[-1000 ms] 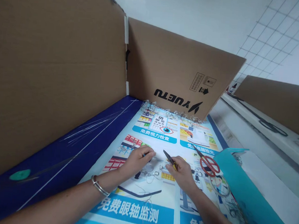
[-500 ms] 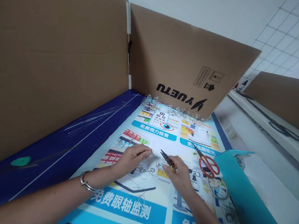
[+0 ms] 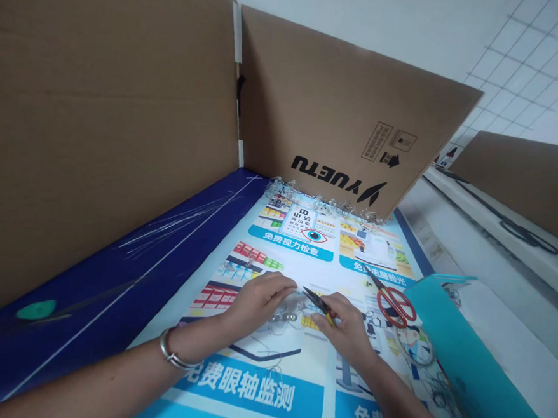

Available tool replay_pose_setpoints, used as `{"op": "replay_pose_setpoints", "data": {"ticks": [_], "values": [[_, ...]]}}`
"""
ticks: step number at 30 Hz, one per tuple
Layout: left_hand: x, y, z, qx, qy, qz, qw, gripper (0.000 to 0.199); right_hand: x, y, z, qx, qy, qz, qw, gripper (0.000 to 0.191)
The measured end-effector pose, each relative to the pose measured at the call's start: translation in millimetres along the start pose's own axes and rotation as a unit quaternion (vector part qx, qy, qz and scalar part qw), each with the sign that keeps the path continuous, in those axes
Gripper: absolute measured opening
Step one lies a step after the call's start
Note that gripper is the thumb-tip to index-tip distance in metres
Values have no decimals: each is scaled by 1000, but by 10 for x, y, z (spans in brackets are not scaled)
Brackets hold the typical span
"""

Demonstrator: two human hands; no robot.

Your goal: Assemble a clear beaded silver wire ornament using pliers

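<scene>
My closed left hand (image 3: 258,303) steadies a thin metal eyeglass frame (image 3: 281,320) while my right hand (image 3: 345,325) firmly grips yellow-handled black-tipped pliers (image 3: 319,305).

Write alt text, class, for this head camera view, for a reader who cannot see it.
Two bare hands work over a wire frame on a printed poster with an eye chart: the right hand grips small yellow-handled pliers, and the left hand rests by the wire. Red-handled scissors lie to the right, below a brown cardboard panel.
</scene>
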State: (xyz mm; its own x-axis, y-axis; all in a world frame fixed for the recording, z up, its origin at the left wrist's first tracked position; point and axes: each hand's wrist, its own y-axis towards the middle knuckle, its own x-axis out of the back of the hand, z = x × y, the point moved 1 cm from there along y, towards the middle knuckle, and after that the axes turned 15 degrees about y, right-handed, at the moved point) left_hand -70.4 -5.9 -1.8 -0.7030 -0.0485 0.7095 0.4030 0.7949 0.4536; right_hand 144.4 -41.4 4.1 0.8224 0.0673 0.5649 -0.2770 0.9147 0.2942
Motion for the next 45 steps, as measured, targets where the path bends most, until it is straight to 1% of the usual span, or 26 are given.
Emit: {"op": "replay_pose_setpoints", "data": {"ticks": [3,7,10,14,17,19,22,24,29,32,36,42,45], "values": [[-25,-13,-11,-19,15,-12,1000,17,-12,-16,-12,0,-15,7,1000,24],[-26,-24,-57,-12,14,-34,999,12,-27,-36,-1,3,-26,15,1000,25],[-9,-22,-95,-23,-4,-32,999,10,-25,-40,21,1,-30,18,999,26],[16,8,-111,-33,-17,-25,999,13,0,-23,48,-8,-31,20,999,23],[18,39,-90,-24,-23,-12,999,15,14,2,64,-14,-30,22,999,21],[12,46,-68,-7,-23,-6,1000,14,15,21,78,-16,-28,21,999,21],[7,27,-34,28,-17,-9,999,13,6,50,113,-17,-23,24,999,20],[7,8,-18,37,-8,-12,999,14,-9,67,140,-16,-22,29,999,20],[4,-9,-3,20,6,-16,1000,15,-61,75,164,-8,-35,40,999,21],[-6,-9,3,12,-2,-16,1000,16,-67,54,145,-7,-44,33,998,21],[-31,-10,20,29,-11,-16,999,19,-33,28,128,-11,-53,13,998,23],[-57,6,17,27,7,-28,999,19,-17,29,127,-11,-58,24,998,19],[-49,7,7,32,-3,-22,999,18,-25,45,104,-13,-60,30,998,18]]}}
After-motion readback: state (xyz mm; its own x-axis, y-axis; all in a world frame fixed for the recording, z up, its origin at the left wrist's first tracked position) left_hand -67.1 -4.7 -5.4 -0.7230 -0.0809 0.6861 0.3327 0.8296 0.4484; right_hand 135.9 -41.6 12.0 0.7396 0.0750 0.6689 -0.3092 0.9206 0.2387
